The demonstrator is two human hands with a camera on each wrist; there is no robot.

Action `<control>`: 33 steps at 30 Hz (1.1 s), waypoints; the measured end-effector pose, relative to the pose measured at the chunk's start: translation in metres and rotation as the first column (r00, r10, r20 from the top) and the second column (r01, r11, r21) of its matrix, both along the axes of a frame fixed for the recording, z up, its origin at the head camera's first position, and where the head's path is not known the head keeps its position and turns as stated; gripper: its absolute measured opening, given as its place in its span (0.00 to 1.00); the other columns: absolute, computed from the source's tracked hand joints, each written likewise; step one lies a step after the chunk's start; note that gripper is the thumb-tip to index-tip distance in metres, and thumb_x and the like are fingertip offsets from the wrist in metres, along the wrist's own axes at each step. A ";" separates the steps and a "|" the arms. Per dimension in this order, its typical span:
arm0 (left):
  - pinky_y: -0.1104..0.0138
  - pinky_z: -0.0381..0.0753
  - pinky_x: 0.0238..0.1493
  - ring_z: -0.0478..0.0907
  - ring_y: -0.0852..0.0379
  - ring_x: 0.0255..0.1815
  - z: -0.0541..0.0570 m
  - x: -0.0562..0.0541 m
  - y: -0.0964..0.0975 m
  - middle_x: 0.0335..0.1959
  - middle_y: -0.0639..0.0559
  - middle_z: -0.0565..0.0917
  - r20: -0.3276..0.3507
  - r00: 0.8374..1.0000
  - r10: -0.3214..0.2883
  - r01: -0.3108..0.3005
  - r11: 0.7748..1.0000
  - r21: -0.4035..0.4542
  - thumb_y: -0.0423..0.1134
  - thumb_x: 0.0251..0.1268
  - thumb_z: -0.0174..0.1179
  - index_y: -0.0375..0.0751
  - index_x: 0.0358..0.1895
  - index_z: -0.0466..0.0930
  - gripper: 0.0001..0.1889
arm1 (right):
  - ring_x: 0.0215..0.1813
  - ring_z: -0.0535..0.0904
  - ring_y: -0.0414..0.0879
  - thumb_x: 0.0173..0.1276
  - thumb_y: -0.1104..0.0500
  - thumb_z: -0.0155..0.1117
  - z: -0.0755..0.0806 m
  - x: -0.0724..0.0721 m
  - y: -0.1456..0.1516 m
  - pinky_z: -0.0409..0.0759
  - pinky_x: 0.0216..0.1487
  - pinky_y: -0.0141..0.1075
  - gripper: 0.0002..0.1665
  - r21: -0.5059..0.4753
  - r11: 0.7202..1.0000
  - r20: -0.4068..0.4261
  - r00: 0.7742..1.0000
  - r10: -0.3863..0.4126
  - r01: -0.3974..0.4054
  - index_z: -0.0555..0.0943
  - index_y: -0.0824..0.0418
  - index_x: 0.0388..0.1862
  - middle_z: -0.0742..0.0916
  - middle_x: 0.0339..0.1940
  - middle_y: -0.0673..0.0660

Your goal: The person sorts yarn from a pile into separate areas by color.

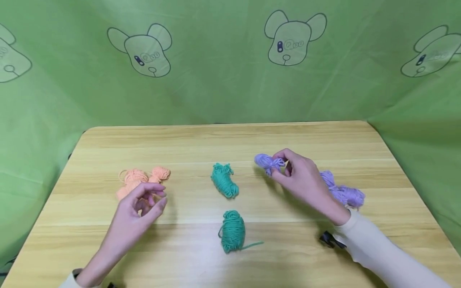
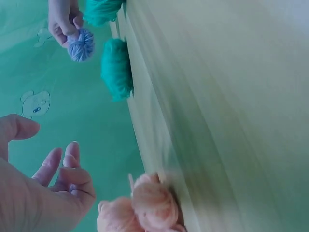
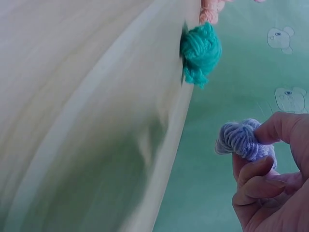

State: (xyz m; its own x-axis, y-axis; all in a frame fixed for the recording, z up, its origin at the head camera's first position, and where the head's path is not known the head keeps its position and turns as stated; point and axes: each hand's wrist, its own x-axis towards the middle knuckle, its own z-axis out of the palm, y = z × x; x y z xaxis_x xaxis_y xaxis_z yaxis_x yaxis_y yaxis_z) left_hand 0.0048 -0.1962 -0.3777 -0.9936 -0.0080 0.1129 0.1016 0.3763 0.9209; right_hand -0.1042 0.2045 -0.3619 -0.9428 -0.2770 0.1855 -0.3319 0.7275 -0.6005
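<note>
A small purple yarn skein [image 1: 265, 161] is pinched between the thumb and fingers of my right hand [image 1: 302, 176], held above the table; the right wrist view also shows this purple skein [image 3: 239, 140]. My left hand [image 1: 133, 218] hovers with loosely bent fingers and nothing in it, just in front of a group of peach yarn skeins [image 1: 135, 178]. Between the hands lie two green skeins: a rear green skein [image 1: 224, 181] and a front green skein [image 1: 233, 232] with a loose tail. More purple yarn [image 1: 345, 195] lies beside my right forearm, partly hidden by it.
The wooden table [image 1: 187, 256] carries all the yarn. A green curtain [image 1: 219, 92] with printed mouse-like heads hangs behind and at both sides. A black clip-like piece [image 1: 329, 240] is at the right sleeve's cuff.
</note>
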 end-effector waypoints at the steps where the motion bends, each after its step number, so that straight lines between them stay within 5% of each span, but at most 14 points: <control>1: 0.69 0.78 0.29 0.78 0.54 0.35 -0.001 -0.002 0.002 0.46 0.47 0.85 0.003 1.000 -0.006 0.006 1.000 -0.003 0.30 0.73 0.71 0.39 0.58 0.85 0.15 | 0.24 0.72 0.45 0.70 0.63 0.73 0.001 0.000 0.003 0.72 0.25 0.37 0.16 -0.002 1.000 -0.008 1.000 -0.006 0.006 0.85 0.61 0.55 0.78 0.23 0.50; 15: 0.66 0.78 0.30 0.76 0.48 0.36 -0.018 -0.034 0.025 0.47 0.43 0.82 0.069 0.991 -0.114 0.118 0.991 -0.065 0.35 0.72 0.72 0.44 0.66 0.83 0.22 | 0.26 0.72 0.46 0.72 0.59 0.75 0.008 0.005 0.043 0.70 0.25 0.36 0.17 0.003 0.995 -0.028 0.995 -0.097 0.097 0.85 0.60 0.58 0.80 0.26 0.51; 26: 0.61 0.80 0.42 0.77 0.43 0.48 -0.021 -0.062 0.047 0.59 0.43 0.84 0.030 0.982 -0.187 0.189 0.977 -0.098 0.35 0.72 0.72 0.44 0.69 0.83 0.24 | 0.31 0.75 0.49 0.76 0.56 0.72 0.006 0.011 0.085 0.73 0.27 0.38 0.18 0.026 0.976 0.003 0.976 -0.217 0.217 0.84 0.60 0.60 0.83 0.31 0.55; 33: 0.56 0.79 0.42 0.76 0.47 0.42 -0.023 -0.076 0.058 0.57 0.41 0.82 0.049 0.966 -0.253 0.257 0.955 -0.146 0.38 0.73 0.71 0.50 0.73 0.81 0.27 | 0.31 0.73 0.48 0.77 0.55 0.70 0.001 0.012 0.107 0.72 0.24 0.37 0.20 0.054 0.964 -0.006 0.966 -0.260 0.260 0.83 0.63 0.61 0.82 0.33 0.57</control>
